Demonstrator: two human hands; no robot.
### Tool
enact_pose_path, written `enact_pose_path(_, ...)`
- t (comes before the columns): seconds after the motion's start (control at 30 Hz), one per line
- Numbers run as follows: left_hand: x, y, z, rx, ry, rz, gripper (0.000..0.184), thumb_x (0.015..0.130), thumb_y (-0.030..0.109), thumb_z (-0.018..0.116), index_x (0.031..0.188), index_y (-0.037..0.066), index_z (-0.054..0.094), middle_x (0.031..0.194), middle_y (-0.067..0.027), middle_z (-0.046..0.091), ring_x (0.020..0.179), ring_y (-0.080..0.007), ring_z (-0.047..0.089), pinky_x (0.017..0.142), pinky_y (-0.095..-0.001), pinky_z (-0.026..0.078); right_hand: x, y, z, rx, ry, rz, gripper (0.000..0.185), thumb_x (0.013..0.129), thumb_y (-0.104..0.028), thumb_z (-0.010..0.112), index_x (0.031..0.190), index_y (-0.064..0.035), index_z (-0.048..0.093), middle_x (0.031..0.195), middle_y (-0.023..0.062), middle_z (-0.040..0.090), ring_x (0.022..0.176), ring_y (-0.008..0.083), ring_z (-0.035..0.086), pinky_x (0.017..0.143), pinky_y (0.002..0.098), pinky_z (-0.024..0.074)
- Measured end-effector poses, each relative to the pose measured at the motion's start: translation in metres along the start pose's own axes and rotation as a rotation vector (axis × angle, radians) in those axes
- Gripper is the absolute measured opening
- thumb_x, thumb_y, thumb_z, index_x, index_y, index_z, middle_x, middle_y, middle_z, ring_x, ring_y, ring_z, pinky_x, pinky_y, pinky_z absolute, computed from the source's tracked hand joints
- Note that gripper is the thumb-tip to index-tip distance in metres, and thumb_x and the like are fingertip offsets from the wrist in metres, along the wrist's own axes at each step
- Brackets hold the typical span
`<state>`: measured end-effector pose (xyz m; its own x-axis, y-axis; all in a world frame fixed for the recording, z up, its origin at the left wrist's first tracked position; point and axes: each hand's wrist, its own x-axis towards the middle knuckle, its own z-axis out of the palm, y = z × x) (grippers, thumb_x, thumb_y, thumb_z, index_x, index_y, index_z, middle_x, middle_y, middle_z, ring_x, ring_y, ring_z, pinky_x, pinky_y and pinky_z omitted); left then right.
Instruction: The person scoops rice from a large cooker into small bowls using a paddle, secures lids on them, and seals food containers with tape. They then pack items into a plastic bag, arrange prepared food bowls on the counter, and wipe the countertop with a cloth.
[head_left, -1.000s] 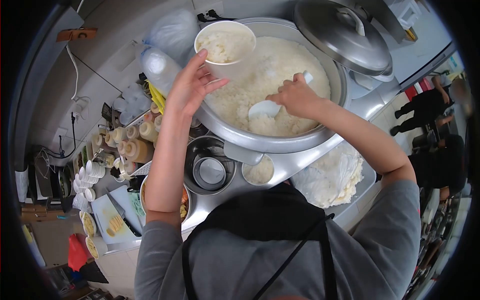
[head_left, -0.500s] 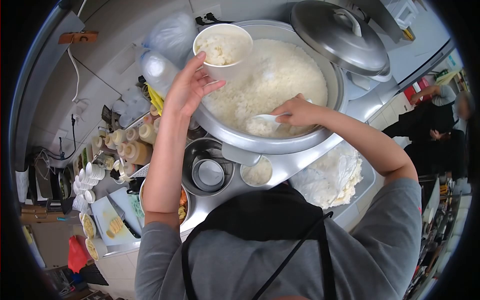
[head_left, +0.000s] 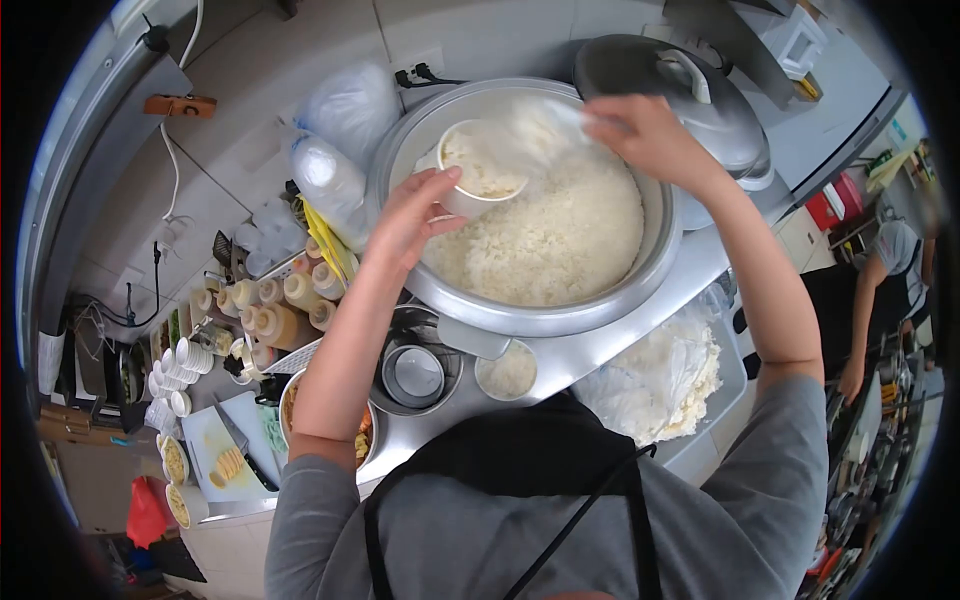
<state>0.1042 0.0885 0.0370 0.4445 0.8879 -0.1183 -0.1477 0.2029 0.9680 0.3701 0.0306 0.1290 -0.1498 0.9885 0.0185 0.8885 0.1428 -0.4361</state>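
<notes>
My left hand (head_left: 412,218) grips a white bowl (head_left: 503,195) of rice by its side, thumb at the rim. The bowl tilts over the left part of a large metal rice pot (head_left: 540,318). In my right hand (head_left: 640,135) is a white rice paddle (head_left: 566,118), smeared by motion, its rice-covered end close to the bowl's right rim. Whether the paddle touches the bowl I cannot tell. Cooked rice (head_left: 570,240) fills much of the pot below both hands.
A metal lid (head_left: 650,100) stands behind the pot. Nearer are a round metal pan (head_left: 458,375) and a cup of rice (head_left: 507,372). Plastic-covered rice (head_left: 650,385) lies at right. Sauce bottles (head_left: 275,325) and a cutting board (head_left: 228,485) are left. Another person (head_left: 890,275) stands far right.
The paddle has come up out of the rice, carried by my right hand up toward the bowl. My left hand has lowered the bowl rightward over the pot. The other person has shifted.
</notes>
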Motion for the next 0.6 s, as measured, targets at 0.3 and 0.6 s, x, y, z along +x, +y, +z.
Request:
enact_pose_path(0.3, 0.017, -0.020, 0.024, -0.355, -0.040, -0.144, 0.069, 0.075, 0.037, 0.063, 0.118, -0.006, 0.032, 0.106, -0.0182, 0.044, 0.095, -0.0282, 0.053, 0.076, -0.0407, 0.051, 0.009, -0.040, 0.040, -0.736, 0.459, -0.356, 0.025, 0.067, -0.004, 0.052, 0.092, -0.0057, 0.056, 0.073, 0.0058, 0.058, 0.071, 0.0216, 0.057, 0.063, 0.0338, 0.0462)
enact_pose_path(0.6, 0.019, -0.014, 0.021, -0.471, -0.040, -0.197, 0.058, 0.072, 0.033, 0.065, 0.114, 0.001, 0.040, 0.107, -0.0161, 0.042, 0.093, -0.0315, 0.052, 0.071, -0.0428, 0.052, -0.014, -0.041, 0.027, -0.659, 0.302, -0.380, 0.050, 0.068, 0.003, 0.048, 0.116, -0.0090, 0.050, 0.111, 0.0062, 0.056, 0.082, 0.0234, 0.057, 0.070, 0.0332, 0.0484)
